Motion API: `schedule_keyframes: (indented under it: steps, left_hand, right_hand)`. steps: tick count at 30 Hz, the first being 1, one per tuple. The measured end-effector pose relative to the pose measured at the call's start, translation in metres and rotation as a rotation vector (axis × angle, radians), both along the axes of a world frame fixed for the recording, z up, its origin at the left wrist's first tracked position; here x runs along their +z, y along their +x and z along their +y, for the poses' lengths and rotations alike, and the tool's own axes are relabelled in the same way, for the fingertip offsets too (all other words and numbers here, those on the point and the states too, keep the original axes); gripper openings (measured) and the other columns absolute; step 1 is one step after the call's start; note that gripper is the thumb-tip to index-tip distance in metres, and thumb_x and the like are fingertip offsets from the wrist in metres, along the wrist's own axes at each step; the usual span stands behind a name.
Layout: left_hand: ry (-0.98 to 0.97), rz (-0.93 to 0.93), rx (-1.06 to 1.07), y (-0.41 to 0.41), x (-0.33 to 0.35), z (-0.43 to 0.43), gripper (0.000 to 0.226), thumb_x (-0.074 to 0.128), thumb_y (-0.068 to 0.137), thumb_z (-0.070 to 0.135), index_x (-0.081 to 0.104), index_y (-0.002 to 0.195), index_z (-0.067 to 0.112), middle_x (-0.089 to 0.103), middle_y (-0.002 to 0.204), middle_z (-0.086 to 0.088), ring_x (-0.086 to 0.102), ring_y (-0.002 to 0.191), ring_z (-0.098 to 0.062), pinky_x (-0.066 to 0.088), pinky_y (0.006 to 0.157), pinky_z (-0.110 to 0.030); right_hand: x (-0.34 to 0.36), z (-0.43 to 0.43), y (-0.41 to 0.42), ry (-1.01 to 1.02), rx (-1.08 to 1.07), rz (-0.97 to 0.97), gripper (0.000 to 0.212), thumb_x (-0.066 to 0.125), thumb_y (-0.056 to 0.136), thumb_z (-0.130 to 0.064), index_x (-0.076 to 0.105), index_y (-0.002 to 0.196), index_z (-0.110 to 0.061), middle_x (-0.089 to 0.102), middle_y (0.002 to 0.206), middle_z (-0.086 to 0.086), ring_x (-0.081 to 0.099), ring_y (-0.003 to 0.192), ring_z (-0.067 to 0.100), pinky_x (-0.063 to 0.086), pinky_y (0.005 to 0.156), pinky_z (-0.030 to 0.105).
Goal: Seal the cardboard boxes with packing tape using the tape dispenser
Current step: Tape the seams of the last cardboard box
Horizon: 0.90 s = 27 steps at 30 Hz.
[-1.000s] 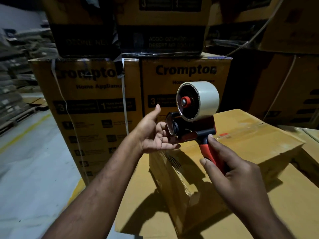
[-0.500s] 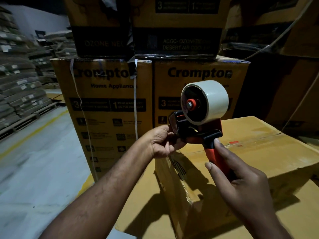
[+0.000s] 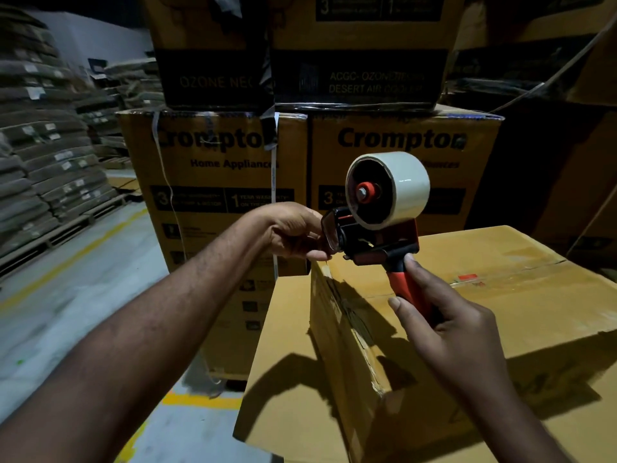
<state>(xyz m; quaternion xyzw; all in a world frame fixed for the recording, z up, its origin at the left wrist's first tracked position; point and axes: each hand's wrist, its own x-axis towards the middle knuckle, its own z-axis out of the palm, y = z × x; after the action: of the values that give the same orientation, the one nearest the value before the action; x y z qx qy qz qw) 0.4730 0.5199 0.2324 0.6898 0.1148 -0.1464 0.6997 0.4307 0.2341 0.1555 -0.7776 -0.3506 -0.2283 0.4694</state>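
A red and black tape dispenser with a roll of pale tape is held above the near top edge of a plain cardboard box. My right hand grips its red handle. My left hand has its fingers curled at the dispenser's front end, pinching there at the clear guard; whether a tape end is between them I cannot see. The box's top flaps meet in a seam running right, with old tape marks and a small red label.
The plain box sits on a larger flat cardboard box. Behind stand printed Crompton boxes with darker boxes stacked on top. Stacks of flattened cartons on pallets line the left, beside a grey floor with yellow lines.
My left hand went from open beside the dispenser to curled around its front end. The view shifted left and closer; the right hand kept its grip on the handle.
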Motion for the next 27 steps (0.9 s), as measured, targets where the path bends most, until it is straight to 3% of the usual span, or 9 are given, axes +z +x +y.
schedule_keyframes:
  steps: [5, 10, 14, 16, 18, 22, 27]
  left_hand:
    - [0.223, -0.035, 0.101, 0.01, -0.006, 0.005, 0.012, 0.057, 0.096, 0.003, 0.069, 0.094, 0.001, 0.072, 0.089, -0.016, 0.071, 0.08, -0.022, 0.058, 0.075, -0.032]
    - [0.333, -0.041, 0.149, 0.023, -0.016, 0.009, 0.015, 0.061, 0.096, 0.007, 0.072, 0.103, 0.0, 0.073, 0.095, -0.015, 0.07, 0.083, -0.021, 0.059, 0.076, -0.032]
    - [0.53, -0.086, 0.184, 0.037, -0.023, 0.007, 0.012, 0.061, 0.097, 0.01, 0.071, 0.102, 0.005, 0.073, 0.1, -0.012, 0.073, 0.089, -0.022, 0.061, 0.065, -0.027]
    - [0.644, -0.097, 0.241, 0.044, -0.029, 0.014, 0.011, 0.063, 0.096, 0.011, 0.07, 0.103, 0.007, 0.072, 0.098, -0.009, 0.073, 0.086, -0.018, 0.059, 0.057, -0.024]
    - [0.72, -0.102, 0.312, 0.05, -0.036, 0.029, 0.01, 0.067, 0.094, 0.014, 0.07, 0.102, 0.008, 0.074, 0.097, -0.009, 0.072, 0.081, -0.015, 0.061, 0.059, -0.026]
    - [0.634, -0.071, 0.275, 0.051, -0.051, 0.041, 0.011, 0.066, 0.095, 0.012, 0.07, 0.103, 0.007, 0.074, 0.101, -0.012, 0.072, 0.084, -0.017, 0.063, 0.075, -0.031]
    - [0.525, -0.093, 0.247, 0.055, -0.064, 0.039, 0.011, 0.063, 0.097, 0.011, 0.07, 0.104, 0.005, 0.072, 0.093, -0.011, 0.068, 0.078, -0.015, 0.059, 0.067, -0.027]
  right_hand:
    - [-0.002, 0.015, 0.003, -0.075, -0.035, -0.026, 0.065, 0.073, 0.081, -0.027, 0.051, 0.141, -0.02, 0.053, 0.121, -0.01, 0.058, 0.102, 0.01, 0.042, 0.076, -0.004]
    - [-0.002, 0.026, 0.006, -0.158, -0.099, 0.051, 0.066, 0.076, 0.084, -0.024, 0.048, 0.143, -0.028, 0.069, 0.111, 0.004, 0.059, 0.083, 0.008, 0.05, 0.065, 0.014]
    - [0.0, 0.033, 0.002, -0.23, -0.152, 0.091, 0.065, 0.075, 0.085, -0.027, 0.046, 0.143, -0.034, 0.071, 0.11, 0.006, 0.053, 0.085, 0.005, 0.058, 0.074, 0.029]
    - [-0.001, 0.035, -0.002, -0.258, -0.166, 0.116, 0.064, 0.074, 0.086, -0.029, 0.045, 0.143, -0.036, 0.072, 0.107, 0.002, 0.054, 0.081, 0.005, 0.059, 0.074, 0.03]
    - [-0.003, 0.033, -0.006, -0.291, -0.174, 0.165, 0.063, 0.071, 0.087, -0.032, 0.043, 0.143, -0.039, 0.071, 0.104, 0.001, 0.059, 0.079, 0.008, 0.061, 0.074, 0.03]
    - [-0.007, 0.031, -0.014, -0.315, -0.179, 0.218, 0.064, 0.07, 0.087, -0.034, 0.04, 0.142, -0.042, 0.071, 0.106, -0.001, 0.063, 0.084, 0.012, 0.06, 0.079, 0.032]
    - [-0.008, 0.031, -0.02, -0.279, -0.205, 0.213, 0.068, 0.075, 0.084, -0.029, 0.037, 0.138, -0.045, 0.071, 0.106, 0.001, 0.064, 0.083, 0.016, 0.06, 0.081, 0.041]
